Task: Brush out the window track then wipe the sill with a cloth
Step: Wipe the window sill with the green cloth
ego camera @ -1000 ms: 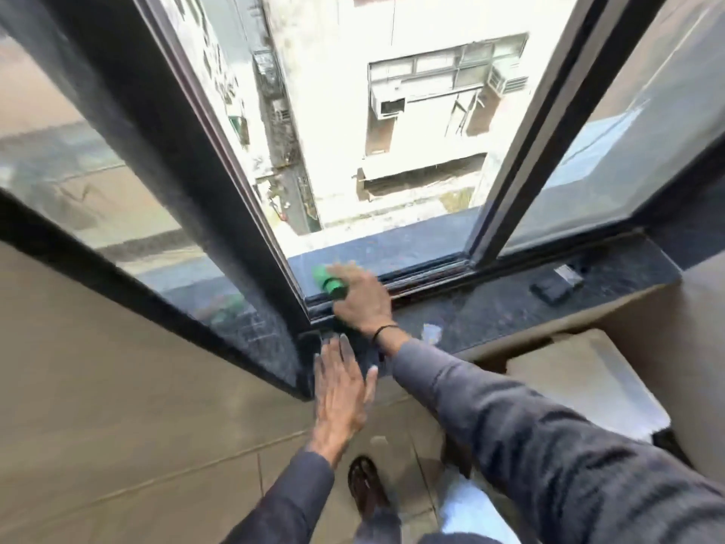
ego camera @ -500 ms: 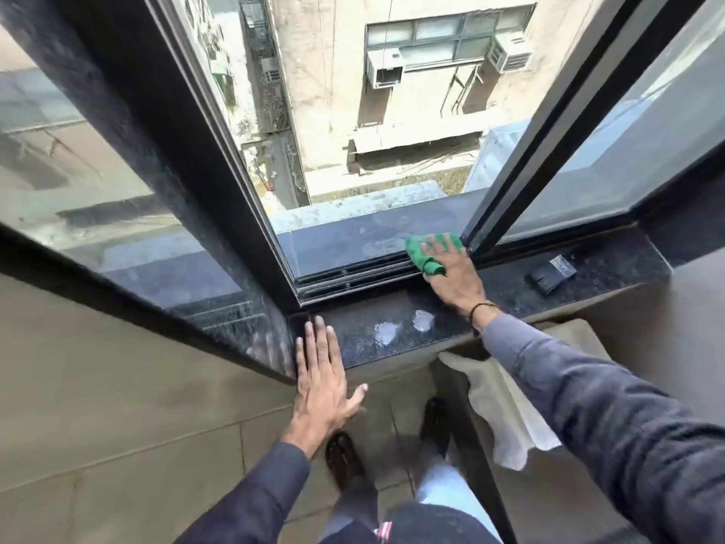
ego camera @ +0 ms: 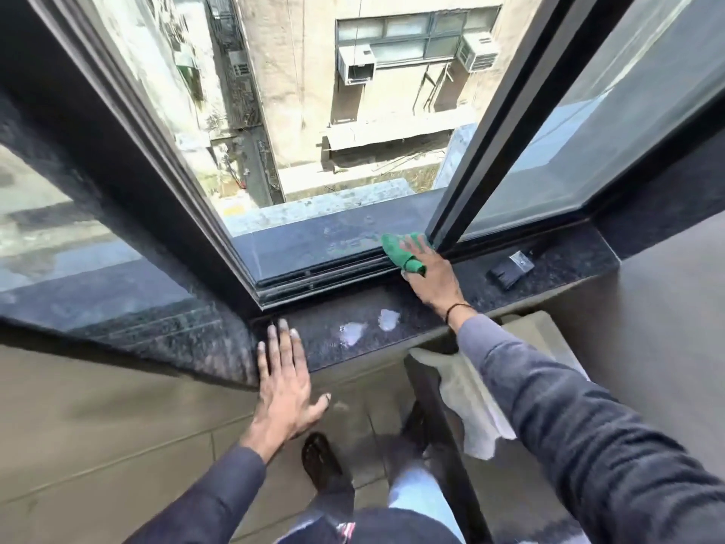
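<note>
Evidently wiping now: the right hand (ego camera: 431, 278), fingers spread, presses a green cloth (ego camera: 394, 249) over the 3 o'clock end of the window track (ego camera: 314, 278). The brush (ego camera: 510, 268) lies idle further toward 3 o'clock on the worktop (ego camera: 569, 261). The left hand (ego camera: 284, 382) rests flat at 7 o'clock. Next, likely, the wet patches (ego camera: 353, 332).

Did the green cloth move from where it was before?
Yes. The green cloth, under the right hand, went rightward along the dark window track, from the left corner to the upright sash frame.

Brush (ego camera: 510, 270) on sill (ego camera: 321, 331), right of cloth (ego camera: 398, 250).
</note>
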### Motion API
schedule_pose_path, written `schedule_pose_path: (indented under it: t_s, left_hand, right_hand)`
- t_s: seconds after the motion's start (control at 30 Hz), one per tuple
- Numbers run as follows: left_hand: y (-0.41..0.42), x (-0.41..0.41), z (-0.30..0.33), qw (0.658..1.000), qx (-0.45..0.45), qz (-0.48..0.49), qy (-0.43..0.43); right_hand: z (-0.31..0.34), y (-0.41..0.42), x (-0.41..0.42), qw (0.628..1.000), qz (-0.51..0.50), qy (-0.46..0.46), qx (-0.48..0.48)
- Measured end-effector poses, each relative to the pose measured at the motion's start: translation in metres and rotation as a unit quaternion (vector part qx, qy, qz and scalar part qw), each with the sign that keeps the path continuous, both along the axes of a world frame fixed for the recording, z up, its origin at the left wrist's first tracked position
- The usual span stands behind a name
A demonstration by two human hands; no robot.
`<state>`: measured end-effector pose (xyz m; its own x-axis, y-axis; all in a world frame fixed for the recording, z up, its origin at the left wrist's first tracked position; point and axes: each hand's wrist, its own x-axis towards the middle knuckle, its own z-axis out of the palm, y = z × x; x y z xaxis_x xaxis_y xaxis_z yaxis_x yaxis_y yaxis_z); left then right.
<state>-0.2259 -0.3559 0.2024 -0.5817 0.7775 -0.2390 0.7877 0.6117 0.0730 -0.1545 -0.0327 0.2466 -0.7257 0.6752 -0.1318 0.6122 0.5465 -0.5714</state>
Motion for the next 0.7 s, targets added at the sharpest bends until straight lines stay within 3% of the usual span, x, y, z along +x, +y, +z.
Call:
schedule_pose_path:
  t_s: [0.13,0.3,0.37,0.43,0.5,0.57,0.7]
  left_hand:
    - [0.0,0.0,0.0,1.0,0.003,-0.002,0.002]
    - [0.0,-0.001,-0.003,1.0,-0.014,-0.005,0.017]
    - [0.0,0.0,-0.002,0.999,-0.026,0.001,0.024]
    - [0.001,0.001,0.0,0.999,-0.03,0.013,0.011]
    - [0.001,0.002,0.001,1.0,-0.026,0.014,0.009]
    - [0.0,0.005,0.005,0.999,-0.028,0.014,0.007]
    - [-0.001,0.005,0.005,1.0,-0.022,0.014,0.004]
  right_hand:
    - [0.004,-0.036,-0.032,0.999,-0.052,0.008,0.005]
    - [0.009,-0.077,-0.039,0.994,0.091,0.018,-0.053]
    - [0.021,-0.068,-0.019,0.99,0.098,0.022,-0.095]
    - [0.036,-0.06,0.01,0.994,0.022,0.034,-0.1]
    - [0.05,-0.051,0.042,0.994,-0.088,0.05,-0.046]
    - [0.054,-0.044,0.061,0.989,-0.143,0.02,-0.002]
    - [0.031,-0.058,0.05,0.989,-0.056,-0.133,-0.03]
